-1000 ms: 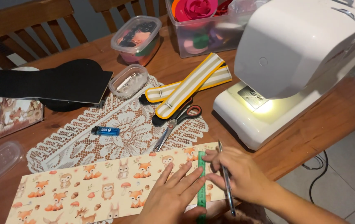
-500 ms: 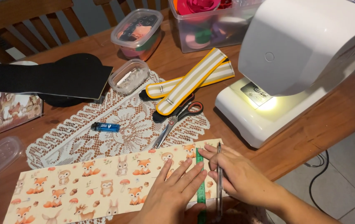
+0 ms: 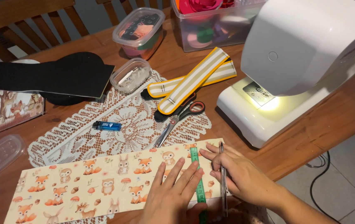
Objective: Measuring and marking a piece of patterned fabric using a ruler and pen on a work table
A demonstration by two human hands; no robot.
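Wooden bench (image 3: 330, 124) w/ lace doily (image 3: 115, 124) at centre, sewing machine (image 3: 306, 62) upper right. Animal-print fabric strip (image 3: 102, 186) lies along bottom, its near edge at the bench rim. Left hand (image 3: 173, 195), grip released, presses flat on fabric & green ruler (image 3: 198, 174). Right hand (image 3: 243, 178) grips a slim pen-like tool (image 3: 223, 178) just right of ruler; tip hidden at frame bottom. Scissors (image 3: 177, 120) just above fabric; lighter (image 3: 107, 125) on doily. Bare wood bottom-right of machine.
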